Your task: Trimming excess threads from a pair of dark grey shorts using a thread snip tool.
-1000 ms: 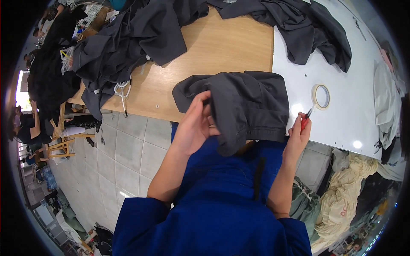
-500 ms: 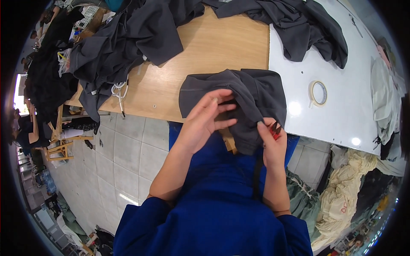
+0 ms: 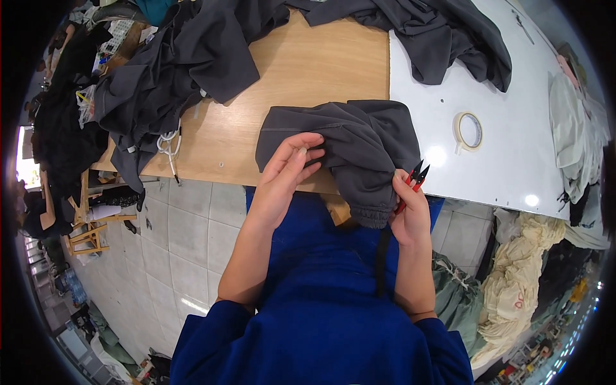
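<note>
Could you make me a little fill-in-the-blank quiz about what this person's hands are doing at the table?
1. The left hand rests on a dark ____ garment.
2. The right hand holds small thread snips with ____ handles.
3. A roll of tape lies on the ____ part of the table.
4. The person's sleeves are ____.

Missing words: grey; red; white; blue

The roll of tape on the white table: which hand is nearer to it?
Right. The right hand, holding red snips, lies just below-left of the tape roll; the left hand is farther left on the dark garment.
</note>
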`<state>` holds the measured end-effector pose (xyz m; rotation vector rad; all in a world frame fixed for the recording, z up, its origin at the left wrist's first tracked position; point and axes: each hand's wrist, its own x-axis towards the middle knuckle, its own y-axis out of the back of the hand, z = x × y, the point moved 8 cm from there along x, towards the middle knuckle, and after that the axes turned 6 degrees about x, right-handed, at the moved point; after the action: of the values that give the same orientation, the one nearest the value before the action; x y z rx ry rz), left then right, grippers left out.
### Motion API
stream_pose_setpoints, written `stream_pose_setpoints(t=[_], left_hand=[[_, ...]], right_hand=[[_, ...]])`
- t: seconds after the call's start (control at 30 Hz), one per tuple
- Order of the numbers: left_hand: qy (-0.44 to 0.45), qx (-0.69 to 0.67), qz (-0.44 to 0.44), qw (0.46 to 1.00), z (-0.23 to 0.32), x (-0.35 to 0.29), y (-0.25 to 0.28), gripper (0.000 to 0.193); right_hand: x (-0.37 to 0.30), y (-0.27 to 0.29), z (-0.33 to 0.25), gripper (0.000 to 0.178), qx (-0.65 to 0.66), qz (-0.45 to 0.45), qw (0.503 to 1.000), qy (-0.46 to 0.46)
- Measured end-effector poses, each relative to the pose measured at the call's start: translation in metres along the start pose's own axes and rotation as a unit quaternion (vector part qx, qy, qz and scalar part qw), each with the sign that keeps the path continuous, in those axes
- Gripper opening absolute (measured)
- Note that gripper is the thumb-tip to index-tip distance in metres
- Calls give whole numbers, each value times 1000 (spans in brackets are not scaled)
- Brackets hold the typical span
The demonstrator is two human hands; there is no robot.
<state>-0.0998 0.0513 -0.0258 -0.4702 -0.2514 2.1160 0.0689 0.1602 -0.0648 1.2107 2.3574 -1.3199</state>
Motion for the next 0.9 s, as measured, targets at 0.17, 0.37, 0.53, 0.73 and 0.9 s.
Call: stream_pose_setpoints(t=[0.17, 0.37, 0.53, 0.73, 0.9], left_hand=[[-2, 46, 30, 998, -2, 1, 8, 31], [-29, 145, 124, 981, -13, -1, 49, 30], [-116, 441, 286, 843, -5, -8, 82, 40], [-63, 463, 214, 858, -23, 6, 91, 18], [31, -72, 118, 990, -24, 14, 40, 6]], right_hand=[[2, 4, 1, 5, 25, -5, 1000, -11], [2, 0, -2, 5, 36, -13, 999, -5], [2, 9, -16, 10, 52, -14, 998, 38], [-4, 39, -59, 18, 3, 11, 988, 156], [-12, 76, -86, 21, -36, 120, 965, 231]])
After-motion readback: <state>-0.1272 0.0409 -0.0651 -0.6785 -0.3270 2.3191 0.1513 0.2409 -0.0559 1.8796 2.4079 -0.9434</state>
